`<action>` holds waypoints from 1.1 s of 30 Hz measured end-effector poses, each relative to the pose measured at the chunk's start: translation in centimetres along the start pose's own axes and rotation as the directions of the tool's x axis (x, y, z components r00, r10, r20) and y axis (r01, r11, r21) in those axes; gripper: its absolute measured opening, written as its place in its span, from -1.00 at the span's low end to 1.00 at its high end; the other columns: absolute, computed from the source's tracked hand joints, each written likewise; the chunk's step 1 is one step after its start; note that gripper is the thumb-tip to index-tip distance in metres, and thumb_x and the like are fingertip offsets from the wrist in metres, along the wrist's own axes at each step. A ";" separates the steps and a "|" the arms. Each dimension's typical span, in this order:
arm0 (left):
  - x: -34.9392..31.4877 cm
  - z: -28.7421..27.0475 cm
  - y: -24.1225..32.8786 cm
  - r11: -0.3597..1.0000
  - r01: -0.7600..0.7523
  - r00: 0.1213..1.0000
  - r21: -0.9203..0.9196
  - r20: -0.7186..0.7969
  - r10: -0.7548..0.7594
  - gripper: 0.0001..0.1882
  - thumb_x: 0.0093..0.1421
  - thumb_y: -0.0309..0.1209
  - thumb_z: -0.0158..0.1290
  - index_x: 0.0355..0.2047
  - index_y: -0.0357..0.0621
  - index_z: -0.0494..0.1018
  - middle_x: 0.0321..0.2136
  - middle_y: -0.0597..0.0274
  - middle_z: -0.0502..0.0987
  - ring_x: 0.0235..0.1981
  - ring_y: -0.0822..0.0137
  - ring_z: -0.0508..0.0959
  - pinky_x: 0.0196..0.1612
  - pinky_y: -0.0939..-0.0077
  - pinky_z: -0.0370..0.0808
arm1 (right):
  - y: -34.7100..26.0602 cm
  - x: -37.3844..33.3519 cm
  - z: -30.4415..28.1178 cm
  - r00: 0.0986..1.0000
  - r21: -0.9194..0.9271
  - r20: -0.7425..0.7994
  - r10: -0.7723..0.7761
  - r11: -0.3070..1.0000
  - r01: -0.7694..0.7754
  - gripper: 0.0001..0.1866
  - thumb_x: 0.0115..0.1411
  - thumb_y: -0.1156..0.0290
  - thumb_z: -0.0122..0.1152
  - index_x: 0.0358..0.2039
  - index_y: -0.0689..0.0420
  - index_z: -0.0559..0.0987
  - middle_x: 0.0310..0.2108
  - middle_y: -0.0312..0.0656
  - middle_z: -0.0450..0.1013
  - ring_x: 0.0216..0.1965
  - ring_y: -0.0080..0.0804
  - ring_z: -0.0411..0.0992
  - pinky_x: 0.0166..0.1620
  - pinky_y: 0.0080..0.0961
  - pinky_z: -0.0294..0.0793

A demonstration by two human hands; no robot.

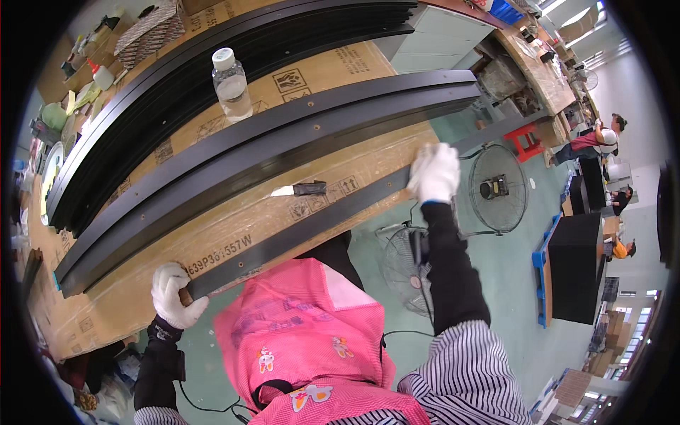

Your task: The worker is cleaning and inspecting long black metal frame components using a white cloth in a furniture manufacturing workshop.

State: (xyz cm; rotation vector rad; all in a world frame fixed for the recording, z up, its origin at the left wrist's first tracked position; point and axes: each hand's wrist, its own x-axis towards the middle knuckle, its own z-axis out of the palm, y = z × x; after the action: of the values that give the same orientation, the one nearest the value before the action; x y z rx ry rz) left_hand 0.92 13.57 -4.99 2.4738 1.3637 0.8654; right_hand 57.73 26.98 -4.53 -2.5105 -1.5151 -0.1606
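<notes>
A long, flat black strip [304, 230] with small holes lies slanted along the near edge of the cardboard-covered table. At its left end my left hand [176, 296], in a white glove, is curled with thumb and fingers round the end. A small brown patch shows between them; what it is I cannot make out. Farther right, my white-gloved right hand [434, 174] is closed over the strip, which runs on past it. Just beyond lie long black profiles [283, 127] side by side, with holes along their tops. A small black-and-white tool [300, 189], perhaps a knife, rests between profiles and strip.
A clear bottle with a white cap [232, 88] stands behind the profiles, before a stack of black strips [142, 134]. Right of the table are two floor fans [494, 185], a red stool [524, 142] and a black stack on a blue pallet [542, 273]. Several people are farther off.
</notes>
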 end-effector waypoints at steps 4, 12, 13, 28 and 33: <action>-0.8 0.2 -0.4 1.000 0.007 1.000 0.022 0.018 -0.008 -0.43 -0.11 -0.11 0.40 -0.27 -0.14 0.33 -0.29 0.03 0.47 -0.22 -0.14 0.51 -0.13 0.04 0.46 | -9.5 -12.6 0.6 0.793 -0.025 -0.092 -0.603 0.797 0.603 -0.66 0.17 0.23 0.16 -0.08 0.07 0.57 -0.17 -0.05 0.49 -0.09 -0.04 0.47 -0.01 -0.02 0.50; -1.3 -0.2 0.0 1.000 0.018 1.000 0.024 0.010 -0.018 -0.44 -0.02 -0.04 0.39 -0.32 -0.18 0.36 -0.33 -0.02 0.46 -0.27 -0.11 0.48 -0.08 0.01 0.47 | -1.8 0.5 -0.1 0.989 -0.065 -0.030 -0.145 0.988 0.143 -0.71 0.18 0.13 0.21 -0.28 0.10 0.55 -0.19 -0.10 0.49 -0.04 -0.08 0.49 0.03 -0.15 0.52; -1.5 -0.2 0.1 0.999 0.027 1.000 0.028 0.005 -0.027 -0.45 -0.03 -0.06 0.39 -0.32 -0.18 0.36 -0.33 -0.02 0.47 -0.27 -0.11 0.49 -0.09 0.02 0.48 | -0.9 2.4 -1.7 0.983 -0.245 0.012 -0.182 0.953 0.180 -0.70 0.25 0.11 0.18 -0.23 0.10 0.50 -0.16 -0.07 0.49 -0.03 -0.07 0.50 0.03 -0.12 0.52; -1.4 -0.4 0.0 0.999 0.049 0.999 0.001 -0.016 -0.049 -0.45 -0.22 -0.27 0.43 -0.29 -0.17 0.38 -0.26 -0.01 0.53 -0.18 -0.14 0.56 -0.10 0.05 0.51 | -20.5 -20.8 -2.0 0.619 0.423 -0.127 -0.775 0.522 0.741 -0.83 0.04 0.30 0.28 -0.37 -0.01 0.48 -0.43 -0.20 0.37 -0.39 -0.22 0.43 -0.40 -0.22 0.43; 0.1 -0.4 0.1 1.000 0.018 0.999 -0.004 -0.033 -0.018 -0.46 -0.26 -0.29 0.45 -0.30 -0.12 0.41 -0.24 0.07 0.54 -0.17 -0.05 0.58 -0.12 0.12 0.53 | -0.7 -8.4 6.5 0.795 -0.116 -0.139 -0.590 0.807 0.579 -0.70 0.17 0.19 0.30 -0.16 0.05 0.52 -0.17 -0.07 0.44 -0.09 -0.13 0.42 -0.02 -0.28 0.49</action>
State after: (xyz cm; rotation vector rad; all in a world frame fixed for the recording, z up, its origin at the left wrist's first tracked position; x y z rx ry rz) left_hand 0.77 13.55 -4.56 2.4513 1.3914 0.9079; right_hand 53.10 21.59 -12.47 -1.9147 -2.1883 -0.5111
